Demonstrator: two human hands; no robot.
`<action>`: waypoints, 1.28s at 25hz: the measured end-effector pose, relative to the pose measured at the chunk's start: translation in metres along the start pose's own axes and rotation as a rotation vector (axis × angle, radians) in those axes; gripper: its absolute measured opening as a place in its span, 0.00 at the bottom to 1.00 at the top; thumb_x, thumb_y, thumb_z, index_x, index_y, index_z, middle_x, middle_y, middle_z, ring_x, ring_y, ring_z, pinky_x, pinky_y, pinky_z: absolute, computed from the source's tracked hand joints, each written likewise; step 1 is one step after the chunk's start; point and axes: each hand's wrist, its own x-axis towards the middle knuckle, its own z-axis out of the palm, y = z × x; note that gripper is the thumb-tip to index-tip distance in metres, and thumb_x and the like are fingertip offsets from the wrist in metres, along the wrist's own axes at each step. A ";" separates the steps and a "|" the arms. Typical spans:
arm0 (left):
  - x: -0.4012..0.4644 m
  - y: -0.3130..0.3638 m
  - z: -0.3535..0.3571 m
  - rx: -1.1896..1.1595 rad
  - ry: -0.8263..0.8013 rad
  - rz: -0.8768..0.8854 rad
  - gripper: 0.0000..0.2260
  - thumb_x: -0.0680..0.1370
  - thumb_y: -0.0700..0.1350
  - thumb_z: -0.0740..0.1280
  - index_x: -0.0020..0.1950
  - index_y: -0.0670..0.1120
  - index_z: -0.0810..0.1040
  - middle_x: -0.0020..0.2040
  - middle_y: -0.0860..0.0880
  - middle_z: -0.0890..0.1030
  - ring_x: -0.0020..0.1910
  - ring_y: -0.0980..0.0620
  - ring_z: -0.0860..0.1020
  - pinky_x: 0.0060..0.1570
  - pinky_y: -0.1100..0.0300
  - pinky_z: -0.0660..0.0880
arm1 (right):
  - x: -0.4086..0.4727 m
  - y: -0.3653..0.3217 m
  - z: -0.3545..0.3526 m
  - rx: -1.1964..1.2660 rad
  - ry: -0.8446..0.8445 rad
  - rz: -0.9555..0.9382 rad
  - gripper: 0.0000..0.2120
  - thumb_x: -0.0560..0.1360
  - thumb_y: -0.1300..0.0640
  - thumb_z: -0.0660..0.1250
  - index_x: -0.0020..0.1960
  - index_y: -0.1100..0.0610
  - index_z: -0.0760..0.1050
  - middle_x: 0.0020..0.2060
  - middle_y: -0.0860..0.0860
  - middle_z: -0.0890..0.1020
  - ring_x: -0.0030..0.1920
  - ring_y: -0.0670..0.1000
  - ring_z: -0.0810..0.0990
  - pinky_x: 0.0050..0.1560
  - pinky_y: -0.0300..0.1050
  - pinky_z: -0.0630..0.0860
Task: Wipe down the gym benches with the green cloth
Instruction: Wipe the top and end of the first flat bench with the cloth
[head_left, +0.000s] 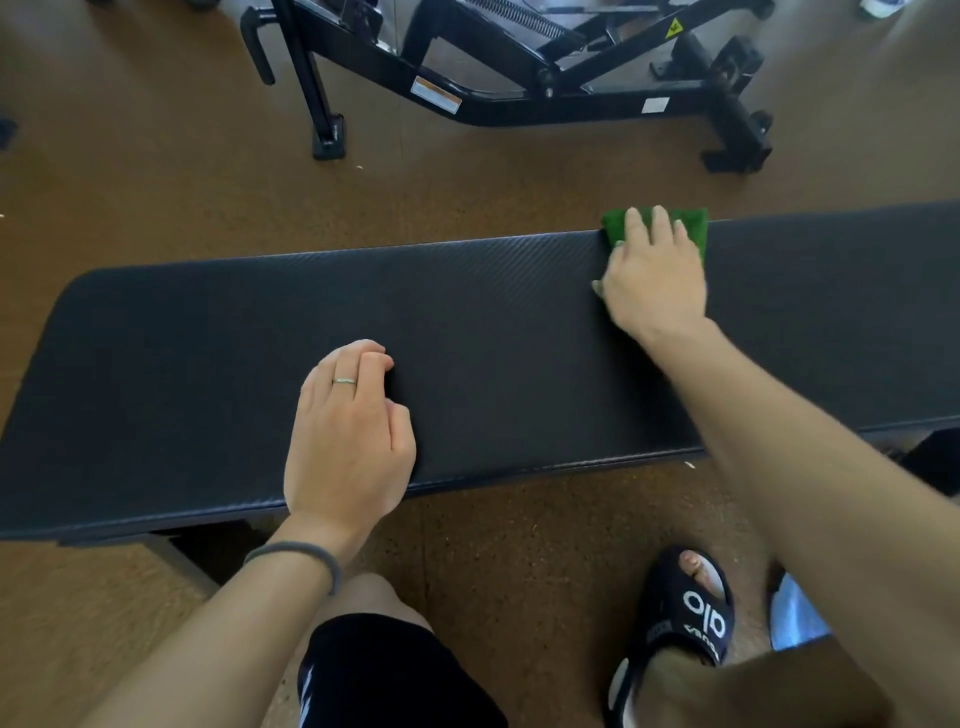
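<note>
Green cloth (693, 228) under right hand (655, 275), bench (467, 312) far edge.

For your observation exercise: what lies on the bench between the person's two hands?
Only bare black bench padding lies between the left hand and the right hand on the green cloth, in the head view.
</note>
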 end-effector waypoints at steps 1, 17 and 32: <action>0.000 -0.001 0.001 0.003 0.002 0.002 0.19 0.78 0.45 0.52 0.63 0.40 0.75 0.66 0.43 0.77 0.67 0.42 0.73 0.72 0.45 0.69 | -0.012 -0.026 0.006 -0.029 0.000 -0.094 0.35 0.81 0.43 0.61 0.79 0.64 0.62 0.80 0.64 0.61 0.79 0.66 0.60 0.79 0.62 0.57; 0.000 -0.021 -0.016 0.020 -0.018 0.062 0.14 0.77 0.41 0.58 0.58 0.41 0.77 0.59 0.43 0.78 0.57 0.40 0.75 0.59 0.45 0.72 | -0.157 -0.131 0.005 0.113 0.035 -0.360 0.39 0.78 0.45 0.67 0.83 0.59 0.56 0.82 0.61 0.59 0.81 0.63 0.59 0.80 0.59 0.55; -0.007 -0.090 -0.039 0.004 0.064 -0.187 0.13 0.78 0.38 0.59 0.61 0.43 0.76 0.63 0.46 0.77 0.64 0.43 0.72 0.67 0.48 0.68 | -0.219 -0.188 0.021 0.095 0.035 -0.565 0.28 0.84 0.50 0.55 0.82 0.56 0.61 0.81 0.59 0.62 0.80 0.62 0.61 0.81 0.59 0.58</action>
